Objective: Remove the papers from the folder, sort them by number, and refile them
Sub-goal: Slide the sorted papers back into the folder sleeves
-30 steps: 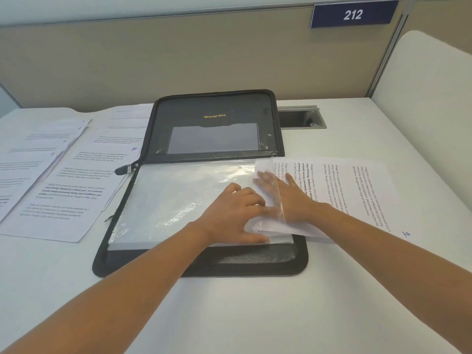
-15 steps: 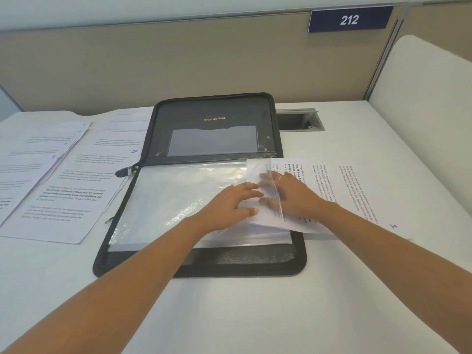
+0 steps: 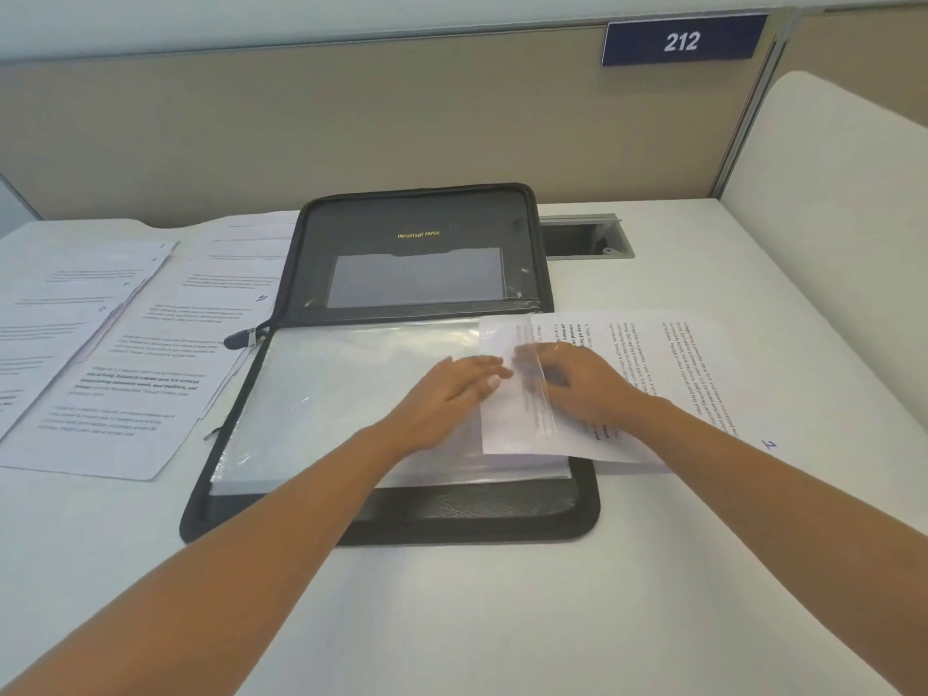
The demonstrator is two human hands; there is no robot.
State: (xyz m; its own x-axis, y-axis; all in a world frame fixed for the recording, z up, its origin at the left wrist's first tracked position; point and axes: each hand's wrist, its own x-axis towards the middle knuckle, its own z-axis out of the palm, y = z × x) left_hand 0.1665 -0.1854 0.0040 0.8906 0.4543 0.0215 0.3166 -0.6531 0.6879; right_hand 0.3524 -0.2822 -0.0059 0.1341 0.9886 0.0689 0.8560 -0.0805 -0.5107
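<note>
The black zip folder (image 3: 391,524) lies opened flat on the white tabletop (image 3: 502,620), its lid panel lettered "IMPORTANT PAPER" facing up at the far side. The near half carries a stack of clear plastic sleeves (image 3: 341,394). My left grip (image 3: 447,394) is released: the fingers are straight and rest flat on the top sleeve near its right edge. My right grip (image 3: 587,389) is likewise released, palm down on a printed sheet (image 3: 678,364) marked "2" at its near right corner. The fingertips of this grip lie under the lifted plastic edge of the sleeve and appear blurred through it. The left end of the sheet sits inside the sleeve opening, and the rest extends to the right across the folder rim onto the tabletop. The remaining loose papers (image 3: 125,384) are spread overlapping on the tabletop to the left of the folder, and one of them is marked "10". The zipper pull (image 3: 246,338) projects from the left end of the folder's hinge.
</note>
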